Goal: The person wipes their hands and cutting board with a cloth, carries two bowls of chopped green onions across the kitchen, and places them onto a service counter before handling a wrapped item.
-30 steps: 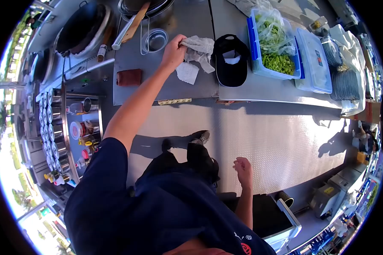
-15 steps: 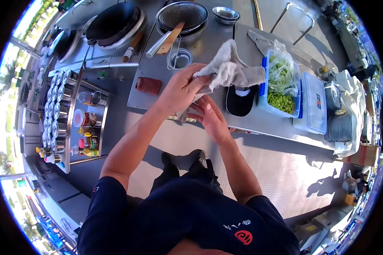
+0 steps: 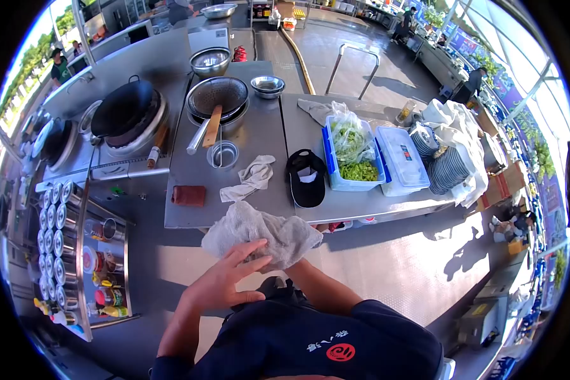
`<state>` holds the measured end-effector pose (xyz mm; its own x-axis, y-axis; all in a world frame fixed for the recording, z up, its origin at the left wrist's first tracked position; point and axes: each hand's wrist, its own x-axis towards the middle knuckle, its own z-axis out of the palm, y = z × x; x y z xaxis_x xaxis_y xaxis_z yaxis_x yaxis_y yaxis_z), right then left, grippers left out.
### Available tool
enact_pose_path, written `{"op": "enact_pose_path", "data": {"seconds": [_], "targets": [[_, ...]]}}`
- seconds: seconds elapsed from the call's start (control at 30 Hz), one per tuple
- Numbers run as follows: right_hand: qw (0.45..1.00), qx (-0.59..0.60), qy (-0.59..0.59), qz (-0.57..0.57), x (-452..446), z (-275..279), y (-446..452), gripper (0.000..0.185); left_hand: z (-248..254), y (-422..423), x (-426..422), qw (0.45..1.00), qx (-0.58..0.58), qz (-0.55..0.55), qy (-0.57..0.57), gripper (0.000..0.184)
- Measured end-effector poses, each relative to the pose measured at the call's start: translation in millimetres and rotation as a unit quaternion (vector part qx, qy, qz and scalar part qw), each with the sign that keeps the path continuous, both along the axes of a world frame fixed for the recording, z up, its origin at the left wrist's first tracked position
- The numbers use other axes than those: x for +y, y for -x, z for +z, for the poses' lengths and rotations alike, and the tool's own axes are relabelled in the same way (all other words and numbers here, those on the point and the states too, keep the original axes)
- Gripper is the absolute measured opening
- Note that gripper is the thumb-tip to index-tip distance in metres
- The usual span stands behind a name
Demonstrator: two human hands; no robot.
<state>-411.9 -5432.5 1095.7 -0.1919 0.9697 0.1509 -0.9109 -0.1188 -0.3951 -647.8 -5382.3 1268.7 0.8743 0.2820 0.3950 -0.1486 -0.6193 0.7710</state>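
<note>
A greyish-white cloth (image 3: 253,231) is spread out in front of my body, just off the table's front edge. My left hand (image 3: 231,278) lies against its near side with the fingers apart. From the right, my right forearm (image 3: 326,288) reaches under the cloth, which hides that hand and its fingers. Beyond it on the steel table (image 3: 199,168) are a second crumpled white cloth (image 3: 250,178), a folded dark red cloth (image 3: 188,196) and a black cap (image 3: 306,183).
A blue-edged tub of greens (image 3: 354,180), a lidded plastic box (image 3: 402,158) and stacked plates (image 3: 449,171) stand to the right. A strainer (image 3: 218,95), small metal bowl (image 3: 223,154) and wok (image 3: 126,114) are further back. Left is a rack of canisters (image 3: 60,244).
The cloth, bunched in my left hand before, is now spread over my right hand and closer to my body. My left hand has loosened its grip. The view has tilted up.
</note>
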Motion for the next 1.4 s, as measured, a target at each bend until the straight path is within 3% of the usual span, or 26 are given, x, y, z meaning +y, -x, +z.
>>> {"op": "enact_pose_path", "data": {"seconds": [0.03,0.07,0.13,0.17,0.2,0.23,0.27,0.3,0.4,0.43,0.47,0.57,0.63,0.7,0.77,0.83,0.87,0.9,0.97,1.0,1.07,1.17,1.27,1.3,1.37,1.4], "targets": [[1.0,-0.025,-0.004,-0.012,2.4,6.3,9.8,0.053,2.7,17.1,-3.0,0.995,0.015,-0.049,-0.081,0.046],[0.998,-0.055,-0.003,-0.015,6.7,17.1,20.7,0.054,-2.3,38.1,0.7,0.995,0.01,-0.051,-0.083,0.046],[0.993,-0.119,-0.005,-0.015,13.9,38.0,48.9,0.054,-14.4,84.4,12.5,0.966,-0.212,-0.014,0.147,0.062],[0.99,-0.142,-0.008,-0.011,17.0,44.5,69.5,0.055,-21.2,94.7,11.4,0.965,-0.216,-0.015,0.146,0.062],[0.988,-0.155,-0.009,-0.006,18.2,46.6,91.7,0.055,-32.7,99.9,9.9,0.876,-0.335,-0.062,0.343,0.066],[0.987,-0.163,-0.013,-0.002,20.5,48.1,115.2,0.055,-43.9,104.5,8.5,0.731,-0.432,-0.107,0.517,0.071],[0.986,-0.167,-0.016,0.002,22.0,46.7,137.8,0.056,-49.6,98.6,0.8,0.663,-0.439,-0.134,0.591,0.071],[0.985,-0.17,-0.017,0.004,22.6,44.2,162.7,0.056,-60.9,92.2,-5.6,0.697,-0.433,0.017,0.571,0.071],[0.984,-0.174,-0.023,0.015,30.1,40.3,219.9,0.057,-50.1,129.3,-7.0,0.672,-0.479,-0.05,0.562,0.064],[0.984,-0.176,-0.022,0.019,32.5,37.7,239.1,0.057,-38.8,144.4,-16.9,0.787,-0.447,0.107,0.411,0.063],[0.983,-0.183,-0.023,0.023,36.1,35.8,257.8,0.058,-35.2,158.1,-21.9,0.855,-0.383,0.257,0.236,0.063],[0.978,-0.201,-0.031,0.038,54.6,35.1,314.7,0.059,-43.3,188.4,-10.8,0.815,-0.442,0.343,0.147,0.069],[0.975,-0.213,-0.034,0.055,71.6,38.3,345.3,0.059,-52.6,217.1,-3.2,0.832,-0.389,0.388,0.084,0.077],[0.972,-0.222,-0.044,0.07,89.4,43.3,363.8,0.06,-68.8,237.5,4.3,0.858,-0.321,0.397,-0.054,0.083],[0.968,-0.228,-0.052,0.093,106.3,51.0,366.9,0.061,-99.9,267.4,-0.5,0.881,-0.317,0.35,-0.017,0.086],[0.963,-0.237,-0.059,0.118,125.1,62.3,360.1,0.062,-166.3,320.8,17.9,0.904,-0.23,0.237,0.273,0.068],[0.959,-0.243,-0.062,0.129,134.0,62.1,365.4,0.062,-168.5,336.9,26.8,0.877,-0.177,0.172,0.411,0.06],[0.956,-0.25,-0.061,0.14,142.6,57.3,375.9,0.062,-166.4,353.2,42.7,0.842,-0.135,0.226,0.471,0.043],[0.95,-0.261,-0.053,0.163,161.9,36.6,418.9,0.063,-202.4,389.0,67.3,0.945,-0.03,0.291,0.148,0.044],[0.946,-0.267,-0.042,0.179,168.7,17.9,454.2,0.063,-201.3,395.5,69.6,0.931,-0.021,0.326,0.163,0.044],[0.934,-0.281,-0.009,0.22,166.2,-14.3,520.7,0.064,-172.8,392.4,91.4,0.915,0.269,0.285,0.1,0.049],[0.902,-0.32,0.01,0.291,176.5,-21.6,580.9,0.065,-200.2,447.2,98.3,0.916,0.077,0.342,0.196,0.056],[0.868,-0.357,-0.034,0.342,226.0,-15.5,625.5,0.066,-250.3,500.8,88.8,0.871,-0.031,0.427,0.241,0.064],[0.858,-0.368,-0.061,0.353,243.2,-9.9,640.4,0.067,-202.3,544.1,86.2,0.862,0.126,0.479,0.112,0.065],[0.834,-0.385,-0.123,0.375,269.1,2.3,677.6,0.068,-176.5,581.5,81.2,0.769,0.15,0.555,0.28,0.07],[0.821,-0.389,-0.157,0.388,273.8,6.6,702.3,0.068,-185.9,600.4,66.8,0.749,0.137,0.581,0.289,0.07]]}}
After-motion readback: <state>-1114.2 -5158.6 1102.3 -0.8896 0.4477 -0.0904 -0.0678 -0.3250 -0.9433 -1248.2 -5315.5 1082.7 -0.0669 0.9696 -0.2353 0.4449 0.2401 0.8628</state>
